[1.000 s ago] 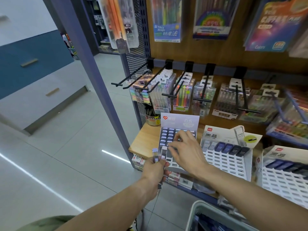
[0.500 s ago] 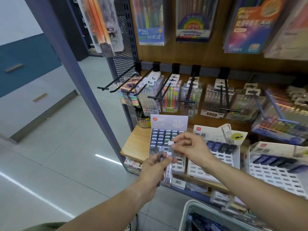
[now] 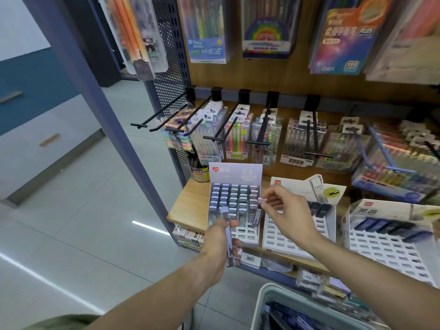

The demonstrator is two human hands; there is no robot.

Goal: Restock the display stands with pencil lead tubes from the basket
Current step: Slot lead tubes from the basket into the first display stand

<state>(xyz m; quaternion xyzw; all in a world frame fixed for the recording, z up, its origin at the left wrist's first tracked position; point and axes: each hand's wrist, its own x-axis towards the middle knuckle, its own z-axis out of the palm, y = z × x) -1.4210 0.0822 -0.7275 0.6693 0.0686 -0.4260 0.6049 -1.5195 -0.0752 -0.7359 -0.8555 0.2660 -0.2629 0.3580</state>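
A lilac display stand (image 3: 235, 173) stands on the wooden shelf, its slots mostly filled with lead tubes. My left hand (image 3: 217, 241) grips a long pale lead tube (image 3: 228, 236) upright in front of the stand's lower rows. My right hand (image 3: 285, 210) pinches another small lead tube (image 3: 261, 201) at its cap, just off the stand's right edge. Two white display stands (image 3: 297, 236) (image 3: 385, 246) to the right hold only a few dark tubes in their top rows. The basket (image 3: 269, 296) sits at the bottom right with dark packs inside.
Black peg hooks (image 3: 164, 115) with hanging pen packs jut out above the stands. A blue metal upright (image 3: 95, 108) rises at the left. The wooden shelf edge (image 3: 188, 206) ends at the left of the lilac stand; grey floor tiles lie beyond. Boxes sit below the shelf.
My right hand came off the lilac stand's slots, took a tube from the left hand's grip and moved right with it. The view shifted closer to the shelf.
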